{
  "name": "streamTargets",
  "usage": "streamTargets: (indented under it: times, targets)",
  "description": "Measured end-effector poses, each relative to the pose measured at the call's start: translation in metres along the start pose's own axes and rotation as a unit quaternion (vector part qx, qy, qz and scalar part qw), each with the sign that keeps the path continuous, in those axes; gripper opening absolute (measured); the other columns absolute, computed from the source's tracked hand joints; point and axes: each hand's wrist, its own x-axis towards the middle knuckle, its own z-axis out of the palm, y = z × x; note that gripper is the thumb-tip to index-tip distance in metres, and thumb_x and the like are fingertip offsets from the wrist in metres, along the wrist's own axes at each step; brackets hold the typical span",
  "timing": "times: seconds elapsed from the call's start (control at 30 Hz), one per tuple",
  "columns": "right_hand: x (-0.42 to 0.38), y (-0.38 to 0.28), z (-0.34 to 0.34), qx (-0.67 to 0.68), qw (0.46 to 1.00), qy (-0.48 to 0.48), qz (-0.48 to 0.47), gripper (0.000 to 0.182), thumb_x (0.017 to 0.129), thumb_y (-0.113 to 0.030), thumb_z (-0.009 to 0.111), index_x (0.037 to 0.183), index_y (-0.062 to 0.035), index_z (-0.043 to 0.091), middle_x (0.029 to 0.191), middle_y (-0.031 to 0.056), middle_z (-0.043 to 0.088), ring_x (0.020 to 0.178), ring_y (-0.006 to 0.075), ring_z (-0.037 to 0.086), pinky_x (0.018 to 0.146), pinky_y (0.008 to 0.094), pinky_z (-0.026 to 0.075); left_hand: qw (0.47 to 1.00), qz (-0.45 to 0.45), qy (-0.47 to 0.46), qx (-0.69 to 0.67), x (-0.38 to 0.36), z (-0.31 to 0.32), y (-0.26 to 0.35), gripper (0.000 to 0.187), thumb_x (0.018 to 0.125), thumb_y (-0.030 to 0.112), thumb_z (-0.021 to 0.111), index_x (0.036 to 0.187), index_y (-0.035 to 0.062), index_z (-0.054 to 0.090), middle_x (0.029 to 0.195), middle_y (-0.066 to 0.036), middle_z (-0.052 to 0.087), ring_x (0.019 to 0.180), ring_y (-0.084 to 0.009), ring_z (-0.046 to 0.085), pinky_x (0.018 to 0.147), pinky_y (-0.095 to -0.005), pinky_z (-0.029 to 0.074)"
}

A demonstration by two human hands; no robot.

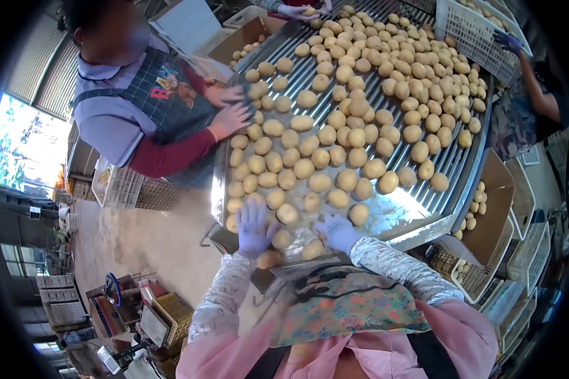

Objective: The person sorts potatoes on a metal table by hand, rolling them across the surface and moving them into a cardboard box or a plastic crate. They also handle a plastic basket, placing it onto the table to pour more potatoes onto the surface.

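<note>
My left hand (254,227), in a pale purple glove, lies with its fingers stretched forward at the near left corner of the metal sorting table (392,218). It is beside a potato (281,239), and another potato (270,259) rests just below the palm. My right hand (339,234), gloved the same way, is low over the table with its fingers pointing left and apart, close to a potato (312,249). A potato (358,215) sits right above its knuckles. Neither hand visibly holds anything. Many loose potatoes (319,182) spread over the sheet in front of both hands.
Metal rollers (376,101) carry more potatoes behind. At the left edge stands a co-worker (145,107) with both hands at the potatoes; other people work at the far side and right. A white crate (461,38) leans at far right. Cardboard-lined crates (496,208) stand at right.
</note>
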Motion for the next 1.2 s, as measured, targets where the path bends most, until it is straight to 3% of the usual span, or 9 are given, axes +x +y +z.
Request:
streamTargets:
  times: [0.2, 0.3, 0.4, 0.5, 0.53, 0.67, 0.8, 1.07, 1.2]
  targets:
    - [-0.052, 0.037, -0.036, 0.522, 0.842, 0.055, 0.126, 0.045, 0.082, -0.024, 0.079, 0.122, -0.0079, 0.067, 0.122, 0.0115, 0.068, 0.117, 0.0217, 0.062, 0.100, 0.0355, 0.048, 0.994, -0.053, 0.046, 0.087, 0.028, 0.053, 0.090, 0.072, 0.092, 0.045, 0.063, 0.147, 0.0017, 0.046, 0.149, -0.022, 0.048, 0.140, -0.0403, 0.044, 0.113, -0.0580, 0.031]
    - [-0.160, 0.128, -0.058, 0.419, 0.757, 0.438, 0.245, 0.037, 0.087, -0.019, 0.074, 0.119, -0.0043, 0.064, 0.109, 0.0051, 0.067, 0.102, 0.0171, 0.064, 0.090, 0.0308, 0.052, 0.959, 0.160, -0.189, -0.140, 0.052, -0.022, 0.110, 0.072, 0.091, 0.043, 0.067, 0.146, -0.0008, 0.049, 0.146, -0.025, 0.051, 0.140, -0.0428, 0.044, 0.115, -0.0648, 0.028]
    - [-0.264, 0.221, -0.114, 0.229, 0.627, 0.646, 0.371, 0.041, 0.098, -0.018, 0.065, 0.135, -0.0032, 0.054, 0.116, 0.0067, 0.061, 0.105, 0.0161, 0.062, 0.093, 0.0312, 0.051, 0.979, 0.103, -0.031, -0.174, 0.047, 0.045, 0.041, 0.078, 0.090, 0.044, 0.066, 0.150, -0.0004, 0.044, 0.153, -0.026, 0.044, 0.141, -0.0418, 0.043, 0.117, -0.0574, 0.029]
    - [-0.267, 0.244, -0.118, -0.073, 0.712, 0.525, 0.460, 0.053, 0.091, -0.015, 0.070, 0.139, -0.0028, 0.053, 0.126, 0.0131, 0.061, 0.112, 0.0238, 0.063, 0.100, 0.0359, 0.050, 0.996, 0.063, -0.016, -0.068, 0.082, 0.054, 0.108, 0.074, 0.093, 0.042, 0.063, 0.151, 0.0004, 0.044, 0.159, -0.027, 0.035, 0.142, -0.0442, 0.039, 0.117, -0.0540, 0.031]
    - [-0.223, 0.189, -0.155, 0.178, 0.757, 0.506, 0.373, 0.058, 0.086, -0.018, 0.075, 0.139, -0.0050, 0.056, 0.137, 0.0186, 0.058, 0.120, 0.0313, 0.062, 0.106, 0.0410, 0.048, 0.997, 0.009, 0.001, -0.079, 0.087, 0.059, 0.129, 0.072, 0.093, 0.041, 0.063, 0.150, 0.0009, 0.045, 0.160, -0.027, 0.033, 0.142, -0.0455, 0.038, 0.117, -0.0550, 0.031]
    - [-0.112, 0.169, -0.144, -0.069, 0.945, 0.259, 0.190, 0.074, 0.074, -0.051, 0.079, 0.140, -0.0240, 0.062, 0.154, 0.0237, 0.044, 0.139, 0.0452, 0.042, 0.116, 0.0566, 0.032, 0.985, 0.121, -0.061, -0.110, 0.077, 0.037, 0.163, 0.069, 0.091, 0.042, 0.065, 0.146, 0.0028, 0.051, 0.159, -0.027, 0.035, 0.141, -0.0485, 0.037, 0.118, -0.0577, 0.028]
    - [-0.059, 0.135, -0.084, -0.047, 0.963, 0.253, 0.074, 0.079, 0.071, -0.062, 0.077, 0.142, -0.0295, 0.061, 0.157, 0.0255, 0.037, 0.137, 0.0485, 0.040, 0.115, 0.0629, 0.028, 0.949, 0.094, -0.046, -0.298, 0.002, 0.028, 0.079, 0.067, 0.087, 0.041, 0.070, 0.143, 0.0079, 0.053, 0.150, -0.022, 0.045, 0.139, -0.0457, 0.040, 0.116, -0.0635, 0.025]
    - [-0.015, 0.031, -0.057, -0.011, 0.993, 0.114, -0.028, 0.059, 0.090, -0.061, 0.059, 0.140, -0.0302, 0.062, 0.152, 0.0046, 0.052, 0.144, 0.0524, 0.025, 0.120, 0.0664, 0.020, 0.990, -0.078, 0.030, 0.113, -0.013, 0.039, 0.012, 0.075, 0.091, 0.050, 0.063, 0.148, 0.0046, 0.047, 0.148, -0.028, 0.046, 0.138, -0.0470, 0.042, 0.114, -0.0636, 0.027]
    - [0.004, 0.119, -0.113, 0.167, 0.945, 0.261, 0.107, 0.044, 0.093, -0.042, 0.066, 0.128, -0.0156, 0.069, 0.121, 0.0153, 0.070, 0.108, 0.0321, 0.067, 0.097, 0.0432, 0.052, 0.994, 0.033, 0.080, -0.071, -0.017, 0.037, 0.106, 0.081, 0.088, 0.055, 0.066, 0.149, 0.0050, 0.049, 0.152, -0.027, 0.045, 0.140, -0.0467, 0.042, 0.118, -0.0582, 0.028]
